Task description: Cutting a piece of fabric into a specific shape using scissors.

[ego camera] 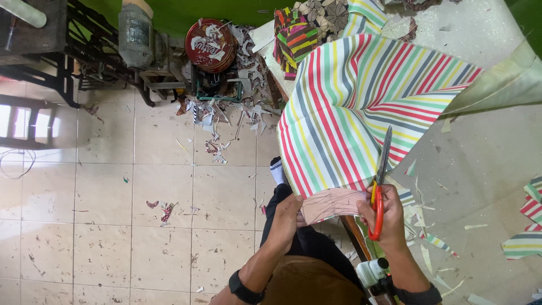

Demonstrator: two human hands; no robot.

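1. Nearest the wearer, the left hand (287, 210) pinches the near left edge of a pale pink paper pattern piece with pencil lines (333, 202), its grip pressed together on the paper and the cloth under it. If that pinch slackens, the pattern could slide off the cloth and the cut line would wander.
2. Just to the right, the right hand (387, 212) has its grip closed through the loops of the orange-handled scissors (381, 181), the long blades pointing away. They run close by the left fingers (a slip could nick them).
3. Beyond, the multicoloured striped fabric sheet (350, 107) drapes over the near left edge of the grey speckled surface (480, 164). Its hanging weight could drag it down and skew the cut.
4. Striped fabric offcuts (522, 244) lie to the right; one could catch under the blades.
5. Farther left, paper scraps (226, 116) litter the tiled floor (107, 186) near a round red tin (210, 44), a slipping hazard.
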